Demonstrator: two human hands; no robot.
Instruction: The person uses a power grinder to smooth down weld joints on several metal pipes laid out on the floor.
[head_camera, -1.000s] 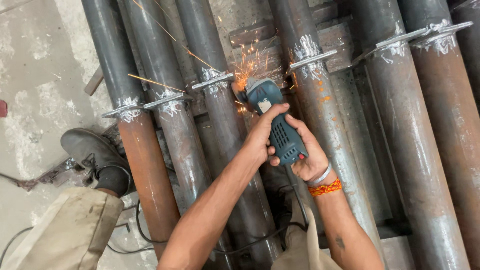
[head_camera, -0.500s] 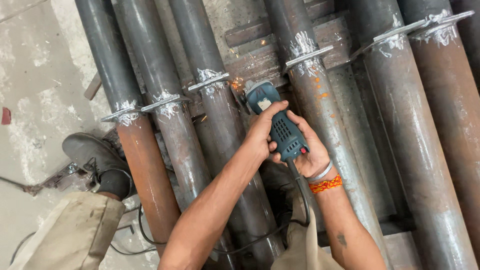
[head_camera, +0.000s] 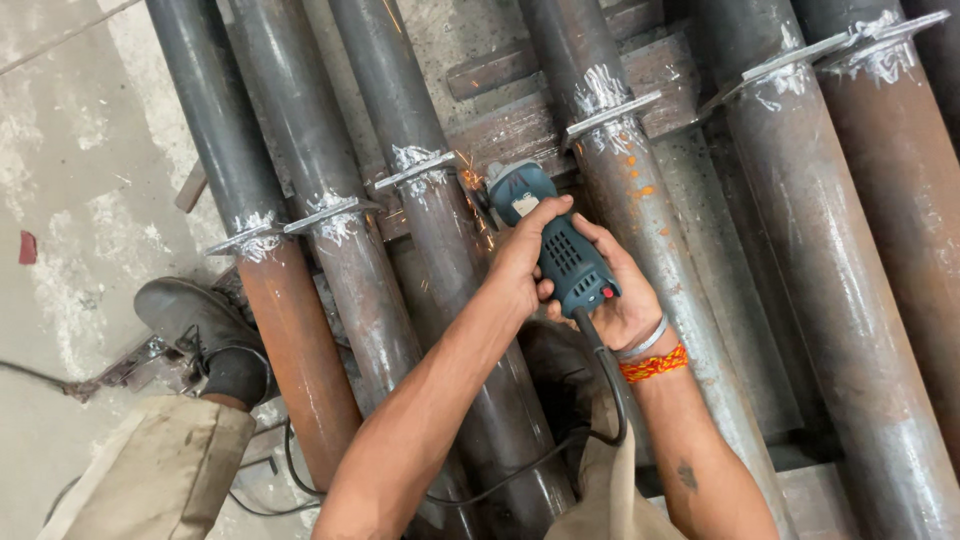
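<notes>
Steel pipes lie side by side across the view, grey and rust-brown, each with a thin flat plate welded around it and whitish residue at the joint. Blue-green angle grinder (head_camera: 548, 240) sits over the gap between two middle pipes, its head down at the welded plate (head_camera: 415, 170) of the dark pipe (head_camera: 430, 230); a few orange sparks show right at the contact.

Left hand (head_camera: 522, 265) wraps the front of the grinder body, grip clenched around it, thumb on top. Right hand (head_camera: 625, 300) holds the rear of the body, grip clenched on the handle end just by the red switch. Black cord (head_camera: 610, 390) leaves the back of the tool and loops down between the forearms.

Right wrist carries a metal bangle and an orange thread band (head_camera: 652, 364).

Lower left: a dark work shoe (head_camera: 205, 330) on the concrete floor (head_camera: 70, 180), beside the rusty pipe (head_camera: 300, 340); khaki trouser leg below it.
</notes>
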